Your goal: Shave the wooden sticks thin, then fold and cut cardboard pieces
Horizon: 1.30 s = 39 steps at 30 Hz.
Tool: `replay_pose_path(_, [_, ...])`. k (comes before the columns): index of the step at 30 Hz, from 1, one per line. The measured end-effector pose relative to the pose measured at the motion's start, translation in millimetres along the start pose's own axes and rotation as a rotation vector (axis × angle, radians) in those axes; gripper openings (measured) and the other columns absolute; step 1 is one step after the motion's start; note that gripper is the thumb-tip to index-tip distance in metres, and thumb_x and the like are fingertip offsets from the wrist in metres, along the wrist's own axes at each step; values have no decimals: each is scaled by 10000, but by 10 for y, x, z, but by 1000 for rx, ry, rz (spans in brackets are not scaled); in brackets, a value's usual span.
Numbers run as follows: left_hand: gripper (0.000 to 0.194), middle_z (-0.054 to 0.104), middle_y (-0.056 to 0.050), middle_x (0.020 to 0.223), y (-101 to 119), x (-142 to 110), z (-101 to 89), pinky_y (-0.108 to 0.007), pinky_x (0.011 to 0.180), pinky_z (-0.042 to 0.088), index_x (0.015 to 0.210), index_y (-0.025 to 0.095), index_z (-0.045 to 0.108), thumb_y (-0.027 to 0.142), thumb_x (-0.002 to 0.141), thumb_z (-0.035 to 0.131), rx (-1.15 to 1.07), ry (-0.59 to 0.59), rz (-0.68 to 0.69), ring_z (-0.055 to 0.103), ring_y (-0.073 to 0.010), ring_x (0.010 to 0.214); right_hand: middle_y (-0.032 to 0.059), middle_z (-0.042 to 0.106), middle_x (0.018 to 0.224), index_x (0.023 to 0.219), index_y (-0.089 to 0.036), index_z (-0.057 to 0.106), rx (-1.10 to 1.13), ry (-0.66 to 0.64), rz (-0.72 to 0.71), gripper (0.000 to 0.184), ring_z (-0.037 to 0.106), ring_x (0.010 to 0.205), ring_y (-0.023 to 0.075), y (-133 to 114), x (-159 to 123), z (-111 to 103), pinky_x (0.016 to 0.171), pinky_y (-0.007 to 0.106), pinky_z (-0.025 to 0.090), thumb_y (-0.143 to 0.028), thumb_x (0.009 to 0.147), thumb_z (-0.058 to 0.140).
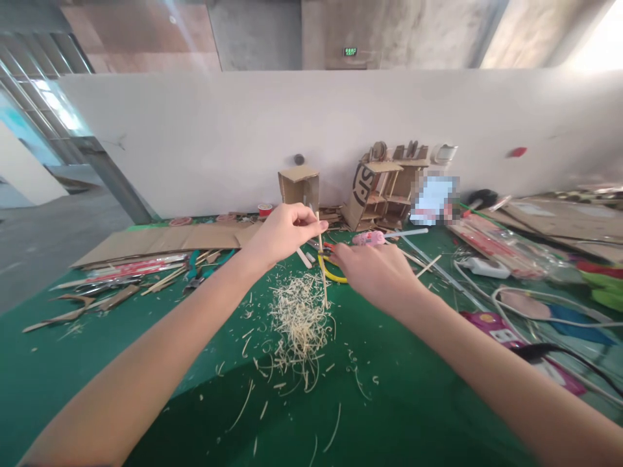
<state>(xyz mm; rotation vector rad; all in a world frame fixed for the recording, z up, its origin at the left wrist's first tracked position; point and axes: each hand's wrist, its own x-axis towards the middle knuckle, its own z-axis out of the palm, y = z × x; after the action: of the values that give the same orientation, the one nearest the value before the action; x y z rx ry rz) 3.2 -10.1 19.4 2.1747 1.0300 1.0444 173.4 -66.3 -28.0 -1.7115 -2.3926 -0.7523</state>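
Note:
My left hand (294, 227) pinches the top of a thin wooden stick (322, 266), which hangs nearly upright over the pile. Closed beside the stick, my right hand (372, 267) grips a small orange-handled tool (329, 247); the hand hides most of it, so its kind is unclear. A curved yellow handle (335, 277) lies just behind the stick. Below my hands, a heap of pale wood shavings (299, 318) spreads over the green tabletop (389, 402), with loose curls scattered toward me.
Cardboard structures (374, 194) and an open cardboard box (298, 185) stand along the white partition (219, 143). At left lie flat cardboard (170, 243), sticks and teal-handled pliers (193, 264). A pink bottle (368, 238), cables and a white power strip (484, 267) occupy the right.

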Motion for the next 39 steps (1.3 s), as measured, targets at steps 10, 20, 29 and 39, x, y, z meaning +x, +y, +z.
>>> replay_pose_path(10, [261,430,13,605,-33,11,-3,-284,536,267,625,183,551,367,802,603,-23,-24,-59,360,-99,553,47,641,626,839,-179,568,4,149,79,410,505,486,131,21,32,82,562,305,163,-331,993,220])
replay_pose_path(20, [285,428,10,611,-67,22,33,-284,541,234,629,178,552,407,784,625,-61,-19,-81,342,-92,555,53,638,614,857,-189,586,52,147,119,429,535,514,150,-6,-34,195,562,301,174,-357,993,216])
replay_pose_path(29, [290,447,8,607,-65,14,32,-279,547,250,630,178,553,415,776,634,-51,-11,-101,363,-91,558,48,631,592,852,-185,575,33,123,105,435,508,507,138,-2,-41,185,574,297,157,-360,996,203])
replay_pose_path(39, [304,422,14,592,-65,9,30,-280,544,242,623,177,556,428,774,635,-56,-5,-112,344,-88,546,44,642,605,838,-188,573,44,101,91,397,525,525,144,-28,-31,191,573,300,149,-354,990,246])
